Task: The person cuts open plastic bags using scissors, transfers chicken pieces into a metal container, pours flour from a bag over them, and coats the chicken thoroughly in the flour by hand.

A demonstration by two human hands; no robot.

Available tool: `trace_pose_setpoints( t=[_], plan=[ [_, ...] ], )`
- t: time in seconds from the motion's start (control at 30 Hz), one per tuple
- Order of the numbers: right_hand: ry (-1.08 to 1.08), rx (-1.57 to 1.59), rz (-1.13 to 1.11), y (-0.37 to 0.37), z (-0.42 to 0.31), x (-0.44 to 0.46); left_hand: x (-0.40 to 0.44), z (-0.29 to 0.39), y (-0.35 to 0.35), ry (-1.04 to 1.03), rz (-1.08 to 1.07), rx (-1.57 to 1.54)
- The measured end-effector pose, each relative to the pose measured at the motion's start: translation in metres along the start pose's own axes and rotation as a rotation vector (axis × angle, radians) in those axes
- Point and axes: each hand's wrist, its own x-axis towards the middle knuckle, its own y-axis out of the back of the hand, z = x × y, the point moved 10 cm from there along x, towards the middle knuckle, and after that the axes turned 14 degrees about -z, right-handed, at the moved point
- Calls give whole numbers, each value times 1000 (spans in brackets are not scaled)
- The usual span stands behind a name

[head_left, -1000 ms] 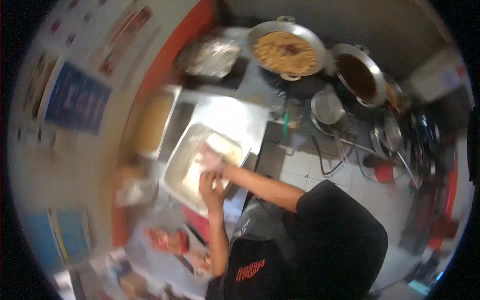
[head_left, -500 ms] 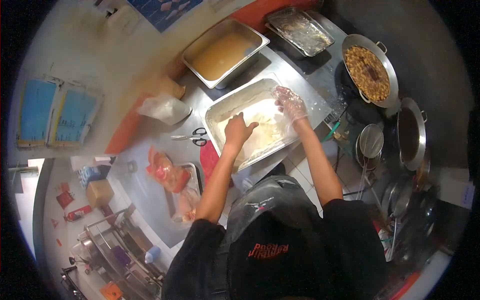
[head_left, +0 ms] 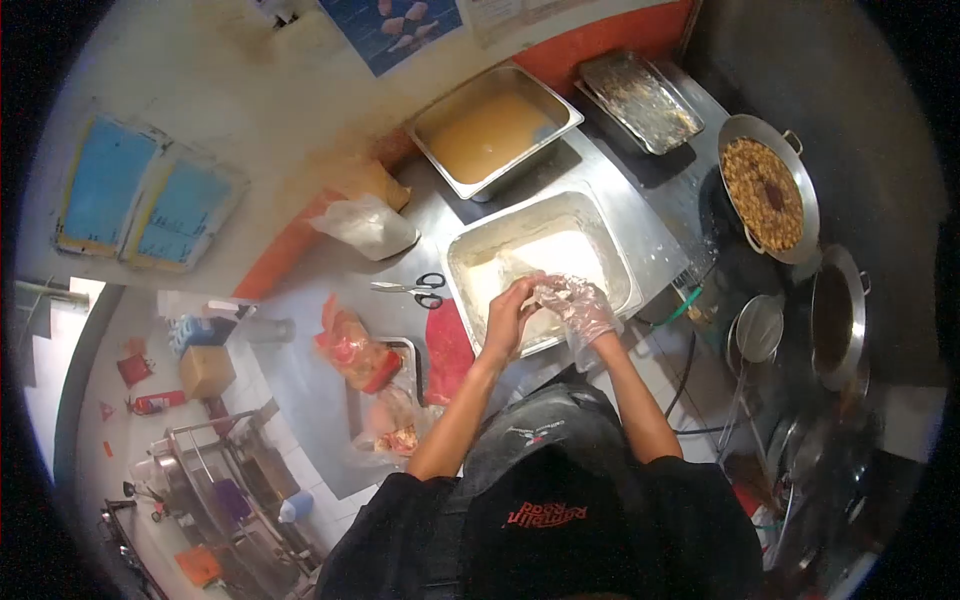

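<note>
A deep metal pan (head_left: 622,262) holds white flour (head_left: 575,252), with a pale lump (head_left: 515,266) partly buried in it. My bare left hand (head_left: 508,312) is over the pan's near side, its fingers closed against the fingertips of my right hand. Loose clear plastic gloves my right hand (head_left: 580,312), and flour cakes its fingers. The two hands meet there; whatever is pinched between them is too small to make out. How far my right fingers are bent is hidden by the coating and the other hand.
Behind the pan stands a metal tub of cloudy yellowish liquid (head_left: 485,135). Scissors (head_left: 412,290), a red cloth (head_left: 448,350) and a tray with bagged food (head_left: 395,430) lie left. Right are a wok of brown pieces (head_left: 765,190), a dark-filled wok (head_left: 832,310) and a strainer (head_left: 760,328).
My left hand has drawn back from the flour to the pan's near side. My right hand has come down and inward to meet it. The camera view has shifted.
</note>
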Motion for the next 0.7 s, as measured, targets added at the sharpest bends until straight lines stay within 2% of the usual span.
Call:
trace_pose_setpoints(
  t=[0.03, 0.1, 0.2, 0.23, 0.27, 0.3, 0.33, 0.4, 0.43, 0.47, 0.5, 0.53, 0.57, 0.6, 0.63, 0.67, 0.7],
  plan=[
    [7, -7, -3, 1, 4, 3, -3, -2, -2, -14, 8, -112],
    [-80, -146, 20, 5, 12, 6, -10, -21, 13, 0, 78, -124],
    [6, -72, -9, -7, 2, 10, -13, -39, 31, 39, 196, -54],
    [5, -74, -14, -11, 6, 11, -11, -28, 29, 120, 157, 402],
    [176, -267, -34, -21, -7, 9, -12, -24, 22, 208, 108, 854],
    [350, -459, -54, -32, -19, 2, -3, -51, 64, 61, 285, 922],
    [346, -462, -53, -33, -16, 0, -7, -31, 59, 174, 311, 858],
    [175, -476, -65, -31, 5, 3, 2, -45, 71, -113, 369, -108],
    [91, -403, -155, -35, 21, 4, 10, -51, 76, -103, 362, -109],
    [81, -399, -142, -35, 27, 0, 23, -56, 73, -135, 248, -199],
    [145, -491, -96, -39, 23, -3, 33, -57, 66, -164, 129, -287],
    [209, -583, -46, -42, 10, -7, 32, -48, 55, -150, 110, -283],
    [101, -384, -80, -41, 18, -4, 34, -45, 42, -91, 77, -421],
    [97, -381, -52, -35, 4, -5, 35, -38, 24, -28, 43, -557],
    [89, -400, -122, -38, -6, -7, 31, -20, 14, -61, 45, -388],
    [74, -416, -186, -43, -9, -9, 35, -26, 20, -79, 12, -411],
    [-43, -295, -307, -55, 21, -4, 30, -21, 16, -52, 69, -291]
  ],
)
